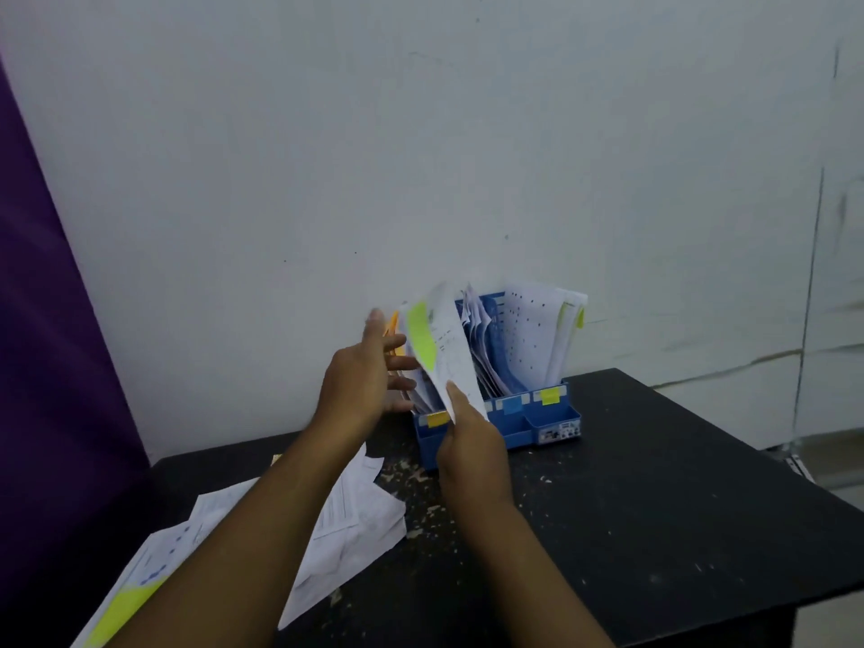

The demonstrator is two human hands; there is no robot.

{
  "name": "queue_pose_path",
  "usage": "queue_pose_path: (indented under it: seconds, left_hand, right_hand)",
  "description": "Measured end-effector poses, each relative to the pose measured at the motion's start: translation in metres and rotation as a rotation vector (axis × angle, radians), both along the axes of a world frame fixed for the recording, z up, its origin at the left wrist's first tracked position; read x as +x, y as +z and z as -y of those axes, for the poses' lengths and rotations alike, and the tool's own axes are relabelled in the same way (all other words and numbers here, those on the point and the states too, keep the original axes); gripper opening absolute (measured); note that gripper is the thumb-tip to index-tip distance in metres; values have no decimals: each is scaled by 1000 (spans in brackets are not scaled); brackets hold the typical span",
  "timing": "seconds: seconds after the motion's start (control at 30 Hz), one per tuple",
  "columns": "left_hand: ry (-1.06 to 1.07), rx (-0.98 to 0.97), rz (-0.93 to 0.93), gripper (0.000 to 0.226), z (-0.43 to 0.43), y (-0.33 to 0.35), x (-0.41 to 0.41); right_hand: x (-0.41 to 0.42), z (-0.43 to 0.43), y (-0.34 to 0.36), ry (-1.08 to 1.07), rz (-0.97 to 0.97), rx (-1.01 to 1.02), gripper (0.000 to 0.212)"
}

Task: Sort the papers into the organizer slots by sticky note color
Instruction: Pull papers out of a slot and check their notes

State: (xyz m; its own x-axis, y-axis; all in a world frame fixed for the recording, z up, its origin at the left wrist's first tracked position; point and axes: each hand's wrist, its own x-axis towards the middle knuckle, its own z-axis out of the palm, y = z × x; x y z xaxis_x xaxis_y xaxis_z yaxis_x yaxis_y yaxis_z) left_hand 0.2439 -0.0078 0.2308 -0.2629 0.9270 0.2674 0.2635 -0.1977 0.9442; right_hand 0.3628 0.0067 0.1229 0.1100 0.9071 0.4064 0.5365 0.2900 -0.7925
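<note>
Head view. Right hand [470, 449] pinches the lower edge of a green-noted sheet [439, 348], long axis upright, above the organizer [509, 420] at the table's [654, 507] far edge. Left hand [362, 381], fingers spread and empty, steadies filed papers beside it; unsorted papers [355, 521] lie near-left.

Single head cam, wide-angle, looks fwd & down over both forearms at bench [654, 507]; wall [421, 133] close behind.

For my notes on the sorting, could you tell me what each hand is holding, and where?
The right hand pinches the green-noted paper by its lower edge, above the blue organizer. The left hand is open, holding nothing.
</note>
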Motion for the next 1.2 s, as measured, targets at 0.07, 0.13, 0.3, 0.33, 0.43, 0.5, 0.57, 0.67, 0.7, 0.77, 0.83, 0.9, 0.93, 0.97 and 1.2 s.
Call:
queue_pose_path:
  seconds: [0.07, 0.13, 0.3, 0.33, 0.43, 0.5, 0.57, 0.67, 0.7, 0.77, 0.83, 0.9, 0.93, 0.97, 1.2]
  left_hand:
    - [-12, -17, 46, 48, -20, -12, -2]
    - [21, -11, -83, 29, -49, -34, -9]
    - [-89, -42, -524, 46, -114, -68, -9]
    - [-116, -63, -595, 51, -126, -68, -7]
    - [-203, -88, -779, 60, -176, -73, 2]
    - [-234, -106, -857, 55, -202, -77, 7]
    - [-238, -135, -846, 43, -213, -77, 14]
    - [-226, -148, -743, 30, -218, -80, 18]
    - [-215, -148, -715, 26, -220, -82, 16]
    - [-184, -130, -640, 21, -215, -83, 15]
    - [-179, -97, -547, 20, -212, -83, 11]
    - [-191, -56, -461, 19, -207, -82, 7]
    - [-203, -40, -434, 15, -207, -82, 3]
    - [-215, -21, -412, 13, -206, -81, 1]
    - [-284, -5, -320, 28, -202, -84, -12]
  right_hand:
    - [5, -13, -1, -23, -40, 6, 66]
    - [11, -24, -3, -23, -44, 28, 64]
    - [20, -38, -7, 1, -53, 94, 52]
    - [21, -40, -9, 14, -63, 115, 48]
    - [30, -55, -13, 16, -86, 161, 42]
    - [35, -61, -14, 27, -83, 176, 44]
    - [37, -68, -15, 43, -63, 194, 44]
    - [38, -78, -15, 57, -67, 226, 43]
    - [36, -82, -14, 61, -71, 233, 43]
    - [34, -87, -10, 80, -95, 275, 42]
    - [24, -95, -9, 109, -119, 310, 43]
    - [15, -104, -6, 130, -165, 329, 45]
    - [7, -111, -6, 134, -178, 336, 46]
    - [1, -120, -5, 131, -172, 351, 48]
    - [-27, -189, -3, 86, -109, 392, 56]
